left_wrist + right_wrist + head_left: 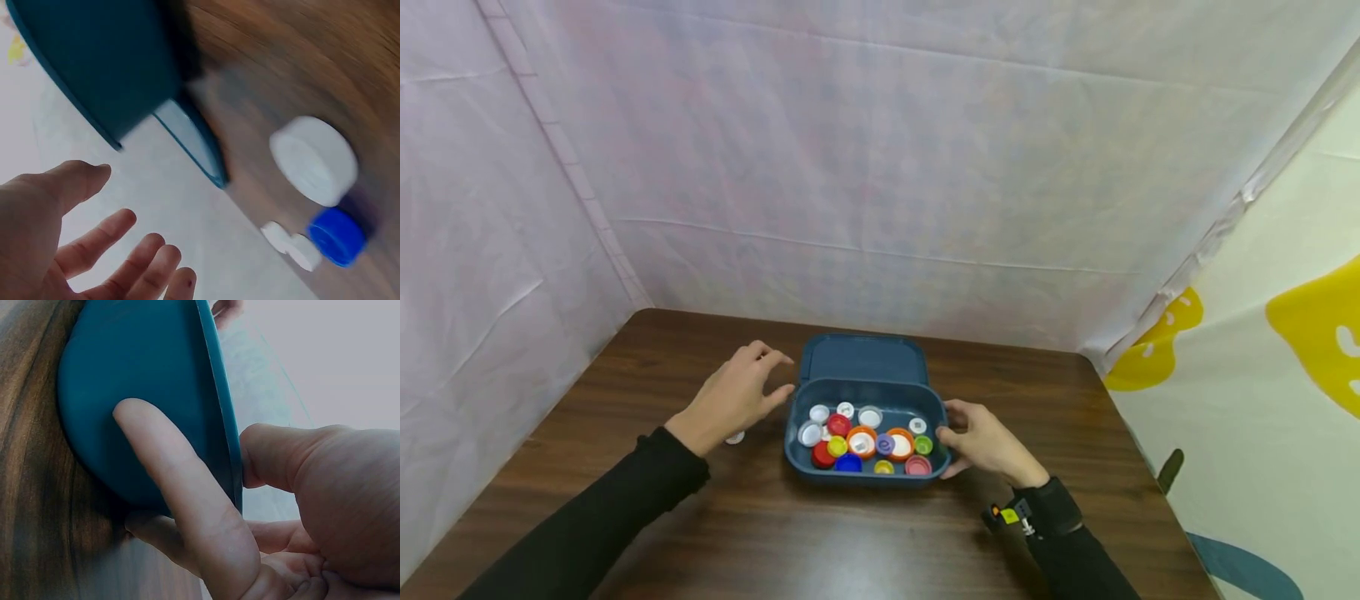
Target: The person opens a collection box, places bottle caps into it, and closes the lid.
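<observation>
A dark blue plastic box (865,479) holds a mix of bottle caps in white, red, orange, yellow, green, purple, pink and blue. Its lid (863,358) is at the far side, behind the box. My right hand (988,437) grips the box's right end; in the right wrist view the thumb (269,453) is at the rim and a finger lies along the outer wall. My left hand (737,396) hovers beside the left end, thumb and fingers apart, holding nothing. Below its wrist are a white cap (315,161), a blue cap (337,236) and small white pieces (290,245).
The brown wooden table (880,542) carries everything. A pale cloth (865,167) hangs behind its far edge, and a sheet with yellow shapes (1153,350) hangs on the right. In the head view the left forearm (617,500) hides most of the loose caps.
</observation>
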The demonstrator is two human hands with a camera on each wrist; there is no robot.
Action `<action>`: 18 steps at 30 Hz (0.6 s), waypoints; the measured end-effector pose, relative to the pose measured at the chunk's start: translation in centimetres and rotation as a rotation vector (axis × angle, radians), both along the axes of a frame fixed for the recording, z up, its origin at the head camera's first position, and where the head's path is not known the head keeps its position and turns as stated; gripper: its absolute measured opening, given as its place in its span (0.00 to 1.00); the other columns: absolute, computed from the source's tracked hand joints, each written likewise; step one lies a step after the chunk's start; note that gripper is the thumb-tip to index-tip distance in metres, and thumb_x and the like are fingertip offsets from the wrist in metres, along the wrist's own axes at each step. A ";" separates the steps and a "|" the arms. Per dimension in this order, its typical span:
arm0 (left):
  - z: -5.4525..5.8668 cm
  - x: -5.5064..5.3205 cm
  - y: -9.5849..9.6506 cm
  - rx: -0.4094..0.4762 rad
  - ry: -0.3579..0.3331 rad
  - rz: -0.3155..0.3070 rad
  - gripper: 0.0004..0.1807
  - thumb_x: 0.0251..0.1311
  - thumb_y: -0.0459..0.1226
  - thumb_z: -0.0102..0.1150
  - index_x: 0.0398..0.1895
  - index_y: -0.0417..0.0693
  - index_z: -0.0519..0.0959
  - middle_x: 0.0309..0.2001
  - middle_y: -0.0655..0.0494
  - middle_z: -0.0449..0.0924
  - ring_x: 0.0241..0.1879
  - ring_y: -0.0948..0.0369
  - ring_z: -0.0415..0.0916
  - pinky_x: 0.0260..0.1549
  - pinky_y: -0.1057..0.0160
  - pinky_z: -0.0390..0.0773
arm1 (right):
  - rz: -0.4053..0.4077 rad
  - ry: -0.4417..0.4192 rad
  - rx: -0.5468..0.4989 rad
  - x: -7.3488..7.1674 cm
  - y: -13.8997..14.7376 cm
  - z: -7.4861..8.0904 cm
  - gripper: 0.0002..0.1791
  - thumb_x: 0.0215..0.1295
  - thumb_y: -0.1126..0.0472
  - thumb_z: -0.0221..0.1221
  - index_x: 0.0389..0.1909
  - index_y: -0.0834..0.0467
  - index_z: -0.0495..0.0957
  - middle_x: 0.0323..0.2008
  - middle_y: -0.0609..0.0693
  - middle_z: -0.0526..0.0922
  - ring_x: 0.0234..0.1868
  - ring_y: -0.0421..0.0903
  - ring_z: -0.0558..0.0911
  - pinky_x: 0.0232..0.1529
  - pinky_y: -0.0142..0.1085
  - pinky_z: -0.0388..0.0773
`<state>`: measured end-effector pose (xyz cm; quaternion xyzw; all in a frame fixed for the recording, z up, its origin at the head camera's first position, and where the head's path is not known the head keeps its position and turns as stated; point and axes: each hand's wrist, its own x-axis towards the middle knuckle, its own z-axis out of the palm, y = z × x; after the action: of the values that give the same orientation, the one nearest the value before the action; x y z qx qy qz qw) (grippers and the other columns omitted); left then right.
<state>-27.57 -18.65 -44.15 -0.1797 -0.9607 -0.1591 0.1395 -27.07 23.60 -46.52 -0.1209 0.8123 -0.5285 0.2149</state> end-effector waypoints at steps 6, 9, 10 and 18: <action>-1.0 -1.0 -2.3 0.035 -0.048 0.055 0.24 0.75 0.41 0.79 0.67 0.39 0.87 0.60 0.33 0.84 0.52 0.42 0.84 0.46 0.46 0.91 | -0.003 -0.008 -0.008 0.0 0.0 0.0 0.32 0.88 0.66 0.60 0.86 0.71 0.66 0.75 0.77 0.79 0.51 0.56 0.95 0.41 0.53 0.97; -1.5 -1.3 -3.4 0.044 -0.069 0.081 0.25 0.76 0.40 0.78 0.68 0.36 0.85 0.60 0.30 0.83 0.53 0.40 0.84 0.48 0.43 0.89 | -0.001 -0.012 -0.005 0.1 0.0 0.1 0.33 0.88 0.66 0.60 0.86 0.71 0.65 0.75 0.77 0.79 0.51 0.56 0.95 0.42 0.53 0.97; -1.7 -1.4 -3.7 0.046 -0.076 0.089 0.25 0.76 0.40 0.78 0.68 0.34 0.85 0.60 0.29 0.83 0.53 0.38 0.84 0.49 0.42 0.89 | 0.000 -0.012 -0.004 0.1 0.0 0.1 0.33 0.89 0.66 0.60 0.86 0.71 0.65 0.75 0.77 0.79 0.51 0.56 0.95 0.42 0.53 0.97; -2.5 -2.9 -5.3 0.036 -0.164 0.160 0.25 0.77 0.40 0.76 0.67 0.30 0.84 0.61 0.24 0.82 0.56 0.31 0.84 0.53 0.37 0.88 | 0.011 0.001 -0.003 -0.2 0.3 -0.1 0.33 0.88 0.66 0.60 0.86 0.73 0.64 0.74 0.78 0.80 0.48 0.56 0.95 0.40 0.54 0.97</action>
<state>-30.50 -23.93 -46.61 -0.0862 -0.9771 -0.1790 0.0762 -27.23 23.88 -46.63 -0.1263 0.8110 -0.5284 0.2172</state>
